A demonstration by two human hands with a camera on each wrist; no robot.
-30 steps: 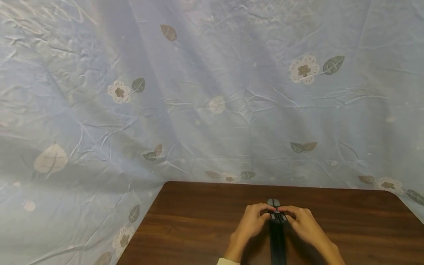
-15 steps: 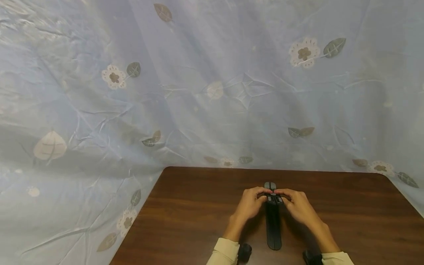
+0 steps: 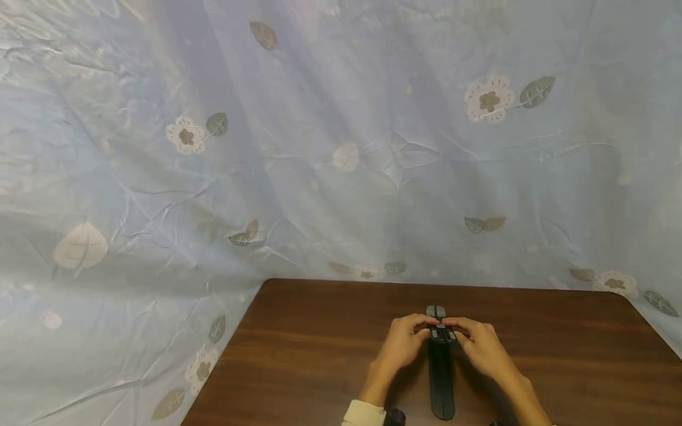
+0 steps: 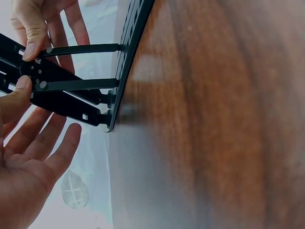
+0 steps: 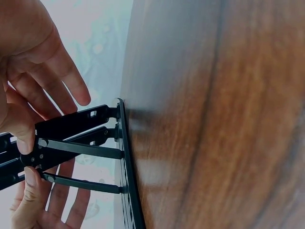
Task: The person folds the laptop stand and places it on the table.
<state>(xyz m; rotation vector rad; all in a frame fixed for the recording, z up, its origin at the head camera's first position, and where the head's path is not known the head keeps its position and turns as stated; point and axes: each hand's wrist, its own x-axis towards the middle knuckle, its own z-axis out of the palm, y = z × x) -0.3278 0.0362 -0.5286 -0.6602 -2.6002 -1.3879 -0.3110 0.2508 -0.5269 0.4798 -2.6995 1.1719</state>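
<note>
A black folding laptop stand (image 3: 441,378) stands on the brown table, its long narrow base pointing towards the person. Its slotted base strip (image 4: 129,52) lies along the wood, and hinged arms (image 5: 81,149) rise from it at a slant. From the left side my left hand (image 3: 401,343) pinches the stand's upper part between thumb and fingers. My right hand (image 3: 483,350) does the same from the right, its index fingertip close to the left one. Both thumbs press near the pivot plate (image 5: 37,156), with the other fingers spread beyond the arms.
The wooden table (image 3: 309,355) has rounded far corners. A pale blue cloth (image 3: 341,207) with printed flowers and leaves hangs behind it and along the left. A small black object (image 3: 395,418) sits by the left cuff (image 3: 364,413).
The head view tilts down, then partly back up, shifting the whole scene. Both hands keep the same grip on the laptop stand, which looks unchanged.
</note>
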